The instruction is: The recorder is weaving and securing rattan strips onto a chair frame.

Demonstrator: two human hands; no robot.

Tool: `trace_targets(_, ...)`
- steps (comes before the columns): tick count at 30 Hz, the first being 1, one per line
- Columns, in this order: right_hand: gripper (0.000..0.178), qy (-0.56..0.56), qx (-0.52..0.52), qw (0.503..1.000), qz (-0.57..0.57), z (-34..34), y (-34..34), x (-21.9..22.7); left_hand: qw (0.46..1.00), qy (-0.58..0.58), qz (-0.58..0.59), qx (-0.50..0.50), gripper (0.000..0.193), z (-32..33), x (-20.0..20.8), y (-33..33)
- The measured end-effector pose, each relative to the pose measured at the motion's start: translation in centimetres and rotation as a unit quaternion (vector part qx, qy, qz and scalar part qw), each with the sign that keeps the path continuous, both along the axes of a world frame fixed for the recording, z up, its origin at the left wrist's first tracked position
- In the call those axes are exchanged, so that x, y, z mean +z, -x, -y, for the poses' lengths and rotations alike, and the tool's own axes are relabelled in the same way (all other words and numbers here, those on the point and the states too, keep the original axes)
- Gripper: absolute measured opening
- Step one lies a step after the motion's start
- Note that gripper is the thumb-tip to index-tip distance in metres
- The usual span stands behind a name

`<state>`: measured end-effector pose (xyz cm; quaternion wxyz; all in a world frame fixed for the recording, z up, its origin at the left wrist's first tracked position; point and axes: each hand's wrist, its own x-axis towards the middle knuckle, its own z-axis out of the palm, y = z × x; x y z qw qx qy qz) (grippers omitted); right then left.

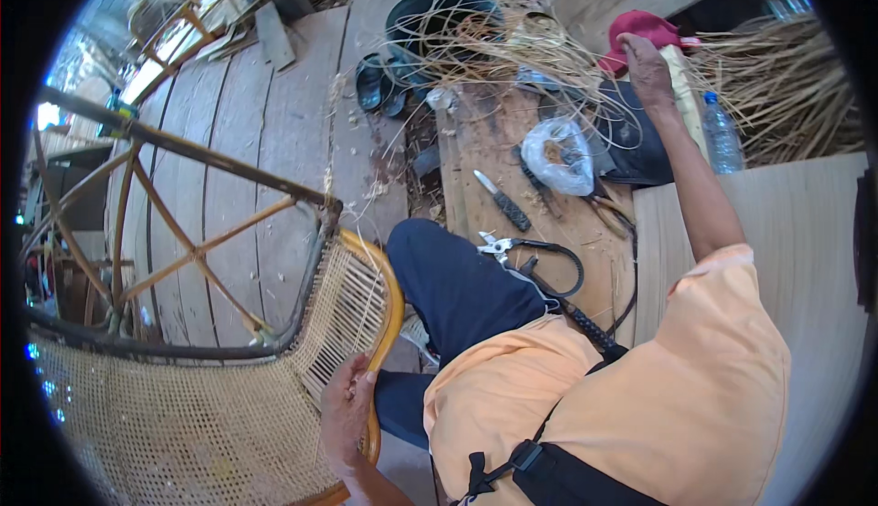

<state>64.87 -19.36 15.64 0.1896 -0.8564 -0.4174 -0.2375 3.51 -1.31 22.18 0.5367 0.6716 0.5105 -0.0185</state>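
A rattan chair (174, 415) with a woven cane panel lies at my left. At its curved yellow-brown edge pole (395, 296), a section of parallel cane strands (343, 300) has open gaps. My left hand (346, 410) rests against this section beside the pole, its fingers bent and pressed together; what they pinch, if anything, I cannot make out. My right arm stretches far out to the right. There my right hand (647, 72) is raised in front of a red cap (636, 29), fingers closed; any thin strand in them is too fine to see.
On the wooden boards lie a knife (503, 202), pruning shears (498, 245) and a clear plastic bag (560, 159). Beyond are a dark bucket (430, 17) with loose cane strips (540, 44), a plastic bottle (722, 136) and a cane bundle (786, 85).
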Motion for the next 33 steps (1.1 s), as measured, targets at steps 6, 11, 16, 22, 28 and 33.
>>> trace_targets(6,0.025,-0.104,0.073,0.937,-0.327,-8.2,12.8,-0.4,0.998,0.01,0.036,0.045,0.031,2.6,-3.4,1.8)
trace_targets(11,0.026,0.116,0.117,0.937,-0.309,-12.4,15.1,-12.1,0.998,0.038,0.05,0.008,0.029,5.6,-5.2,0.4)
trace_targets(16,0.027,0.201,-0.059,0.935,-0.287,-16.3,16.0,-14.7,0.998,0.038,0.042,0.003,0.031,7.3,-7.0,1.4)
trace_targets(22,0.022,0.157,0.091,0.926,-0.332,-14.9,11.9,-16.7,0.999,0.046,0.024,0.017,0.032,7.4,-7.9,2.1)
trace_targets(28,0.019,-0.015,-0.017,0.567,-0.823,-13.1,16.3,-9.2,0.999,0.039,0.033,-0.009,0.033,6.0,-7.5,-0.5)
trace_targets(33,0.015,0.071,0.04,0.787,-0.611,-10.5,20.5,-9.9,0.996,0.015,0.075,-0.047,0.032,4.6,-7.6,-4.9)
